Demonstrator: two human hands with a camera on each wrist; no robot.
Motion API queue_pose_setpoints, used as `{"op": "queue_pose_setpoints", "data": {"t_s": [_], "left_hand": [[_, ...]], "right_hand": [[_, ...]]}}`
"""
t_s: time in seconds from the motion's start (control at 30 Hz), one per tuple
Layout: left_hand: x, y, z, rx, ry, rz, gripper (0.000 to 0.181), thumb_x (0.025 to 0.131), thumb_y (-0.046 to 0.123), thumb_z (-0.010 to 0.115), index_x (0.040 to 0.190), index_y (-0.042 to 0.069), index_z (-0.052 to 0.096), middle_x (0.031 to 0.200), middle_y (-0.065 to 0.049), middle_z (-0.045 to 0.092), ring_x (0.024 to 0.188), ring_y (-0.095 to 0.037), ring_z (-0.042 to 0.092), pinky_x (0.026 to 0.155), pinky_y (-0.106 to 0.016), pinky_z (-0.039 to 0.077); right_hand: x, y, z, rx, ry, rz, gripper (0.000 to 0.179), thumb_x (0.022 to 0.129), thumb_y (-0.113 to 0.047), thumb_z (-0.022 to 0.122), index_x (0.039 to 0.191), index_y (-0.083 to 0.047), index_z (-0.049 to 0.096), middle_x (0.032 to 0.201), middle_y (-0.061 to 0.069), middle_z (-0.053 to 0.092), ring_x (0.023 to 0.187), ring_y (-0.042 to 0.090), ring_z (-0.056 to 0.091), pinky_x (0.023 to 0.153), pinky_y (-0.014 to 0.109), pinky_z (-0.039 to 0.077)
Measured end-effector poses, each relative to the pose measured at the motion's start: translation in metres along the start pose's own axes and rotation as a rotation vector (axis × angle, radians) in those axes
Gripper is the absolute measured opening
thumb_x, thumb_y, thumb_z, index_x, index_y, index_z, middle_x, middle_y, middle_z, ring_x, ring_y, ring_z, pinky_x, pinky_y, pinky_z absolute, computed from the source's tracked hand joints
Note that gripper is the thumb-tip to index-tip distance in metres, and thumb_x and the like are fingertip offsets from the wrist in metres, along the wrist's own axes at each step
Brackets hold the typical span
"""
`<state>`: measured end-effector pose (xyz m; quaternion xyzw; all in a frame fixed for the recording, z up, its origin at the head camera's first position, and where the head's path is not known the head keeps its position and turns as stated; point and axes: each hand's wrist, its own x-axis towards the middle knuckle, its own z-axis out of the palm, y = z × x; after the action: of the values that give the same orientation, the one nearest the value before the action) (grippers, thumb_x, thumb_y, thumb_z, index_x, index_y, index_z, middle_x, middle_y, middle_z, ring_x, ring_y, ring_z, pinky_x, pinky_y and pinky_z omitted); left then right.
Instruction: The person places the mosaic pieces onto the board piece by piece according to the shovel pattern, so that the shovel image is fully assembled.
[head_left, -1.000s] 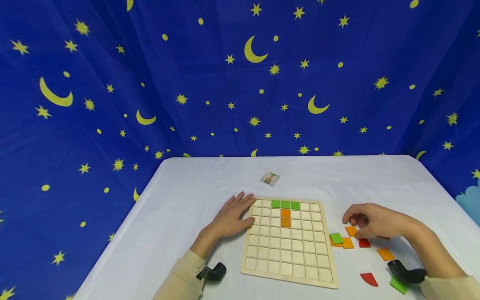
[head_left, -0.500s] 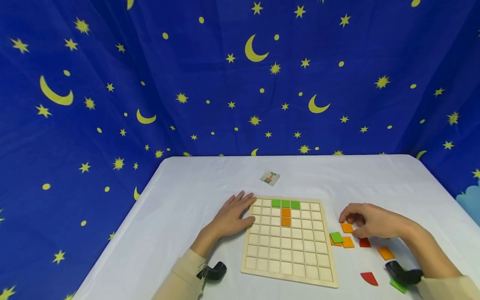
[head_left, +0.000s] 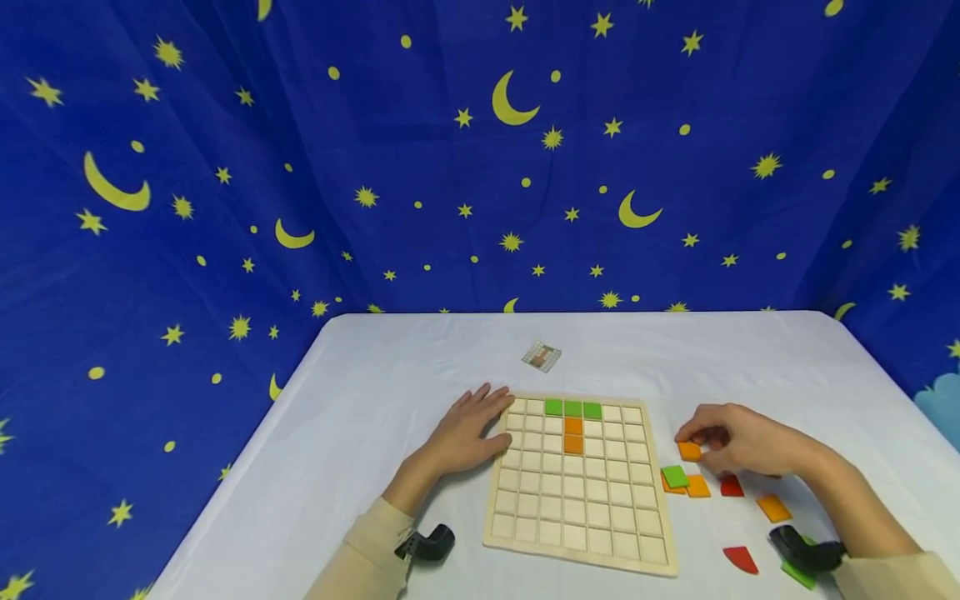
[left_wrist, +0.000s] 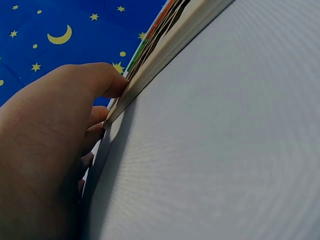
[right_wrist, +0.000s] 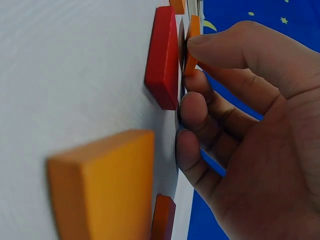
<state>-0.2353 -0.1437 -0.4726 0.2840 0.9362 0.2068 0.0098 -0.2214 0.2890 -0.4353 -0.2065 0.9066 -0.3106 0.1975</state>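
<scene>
My left hand (head_left: 465,433) lies with its fingers spread at the upper left edge of a wooden grid board (head_left: 530,533). In the left wrist view its thumb (left_wrist: 112,82) touches the board's rim (left_wrist: 165,55). To the right of the board, my right hand (head_left: 750,437) pinches an orange square tile (head_left: 689,451) between thumb and fingers, low over the table. The right wrist view shows the thumb on the edge of that orange tile (right_wrist: 192,47). Green tiles (head_left: 573,408) fill part of the board's top row, with two orange tiles (head_left: 573,435) below the middle one.
Loose tiles lie right of the board: a green one (head_left: 675,476) atop an orange one, another orange tile (head_left: 698,486), a red one (head_left: 732,486), an orange one (head_left: 773,507) and a red quarter-circle (head_left: 741,559). A small grid-patterned card (head_left: 542,356) lies behind the board.
My right hand has shifted slightly left, and the orange tile at its fingertips has moved left and away from me; the fingers now pinch it. The left hand stays put.
</scene>
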Motion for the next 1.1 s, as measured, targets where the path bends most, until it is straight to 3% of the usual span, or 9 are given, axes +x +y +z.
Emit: {"op": "queue_pose_setpoints", "data": {"t_s": [0.57,1.1], "left_hand": [[0.002,0.0,0.001,0.016,0.003,-0.006,0.065,0.093,0.046,0.05,0.15,0.02,0.036,0.155,0.004,0.029,0.144,-0.02,0.013,0.116,-0.039,0.008],[0.0,0.0,0.001,0.018,0.006,0.007,0.065,0.094,0.047,0.05,0.151,0.019,0.035,0.155,0.004,0.029,0.144,-0.021,0.014,0.116,-0.039,0.009]], "right_hand": [[0.002,-0.006,0.002,-0.014,0.024,-0.014,0.03,0.08,-0.019,0.076,0.109,-0.023,0.073,0.091,-0.002,0.058,0.08,0.021,0.05,0.061,0.026,0.043],[0.005,-0.01,0.006,-0.017,0.082,-0.039,0.029,0.081,-0.016,0.075,0.109,-0.021,0.073,0.098,-0.005,0.059,0.084,0.02,0.051,0.067,0.025,0.046]]}}
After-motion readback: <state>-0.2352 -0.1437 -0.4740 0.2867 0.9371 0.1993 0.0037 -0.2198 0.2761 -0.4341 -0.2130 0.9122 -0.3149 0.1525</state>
